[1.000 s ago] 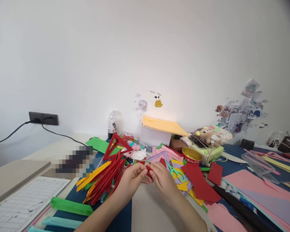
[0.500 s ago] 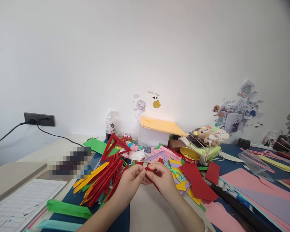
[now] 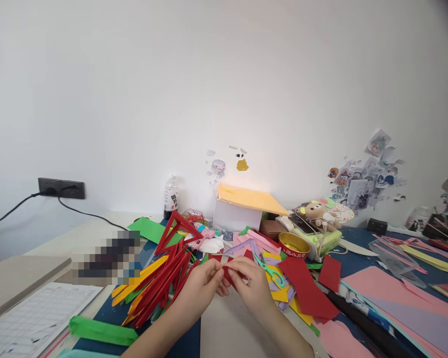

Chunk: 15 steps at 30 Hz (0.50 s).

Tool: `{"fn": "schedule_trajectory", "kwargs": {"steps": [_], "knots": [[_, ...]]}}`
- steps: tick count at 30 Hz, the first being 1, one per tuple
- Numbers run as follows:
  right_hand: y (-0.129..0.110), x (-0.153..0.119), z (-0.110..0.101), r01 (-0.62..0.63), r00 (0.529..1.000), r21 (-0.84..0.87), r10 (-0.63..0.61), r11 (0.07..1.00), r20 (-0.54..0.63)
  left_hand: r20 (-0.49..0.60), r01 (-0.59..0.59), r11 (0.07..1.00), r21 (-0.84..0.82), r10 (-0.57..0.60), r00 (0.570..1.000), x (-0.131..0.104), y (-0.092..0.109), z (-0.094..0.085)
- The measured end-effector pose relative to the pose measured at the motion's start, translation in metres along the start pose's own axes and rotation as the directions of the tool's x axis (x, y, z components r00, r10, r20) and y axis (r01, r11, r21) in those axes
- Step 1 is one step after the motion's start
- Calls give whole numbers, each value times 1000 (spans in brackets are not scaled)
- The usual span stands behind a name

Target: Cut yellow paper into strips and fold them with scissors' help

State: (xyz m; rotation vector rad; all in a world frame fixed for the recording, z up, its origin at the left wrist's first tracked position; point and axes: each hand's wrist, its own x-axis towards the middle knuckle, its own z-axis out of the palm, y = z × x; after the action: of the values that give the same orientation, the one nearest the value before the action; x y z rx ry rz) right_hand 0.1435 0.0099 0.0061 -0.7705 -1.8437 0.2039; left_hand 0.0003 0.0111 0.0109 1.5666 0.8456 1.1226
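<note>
Both hands meet over the near middle of the table, pinching one small piece of red paper between them. My left hand has thumb and forefinger closed on its left side. From the other side my right hand grips it, thumb pressed close to the left one. The fingers hide much of the piece. Left of my hands lies a pile of folded red paper strips, with yellow and green ones beneath. Green-handled scissors lie just right of my right hand, on yellow and purple paper scraps.
Red paper sheets and a round gold tin lie to the right. A white box and a bottle stand by the wall. Pink paper spreads far right; a green folded strip lies front left.
The red piece shows more between my fingertips, and my hands have shifted slightly. The camera view has tilted a little, so the background sits lower.
</note>
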Motion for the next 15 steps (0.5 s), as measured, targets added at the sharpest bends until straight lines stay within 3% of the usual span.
{"fn": "schedule_trajectory", "kwargs": {"steps": [7,15], "knots": [[1,-3,-1,162,986,-129,-156,978,55,-1,-51,998,33,51,999,-1,-2,-2],[1,-4,1,83,996,-94,-87,992,-34,24,-17,1000,-20,18,1000,-2,4,-1]]}}
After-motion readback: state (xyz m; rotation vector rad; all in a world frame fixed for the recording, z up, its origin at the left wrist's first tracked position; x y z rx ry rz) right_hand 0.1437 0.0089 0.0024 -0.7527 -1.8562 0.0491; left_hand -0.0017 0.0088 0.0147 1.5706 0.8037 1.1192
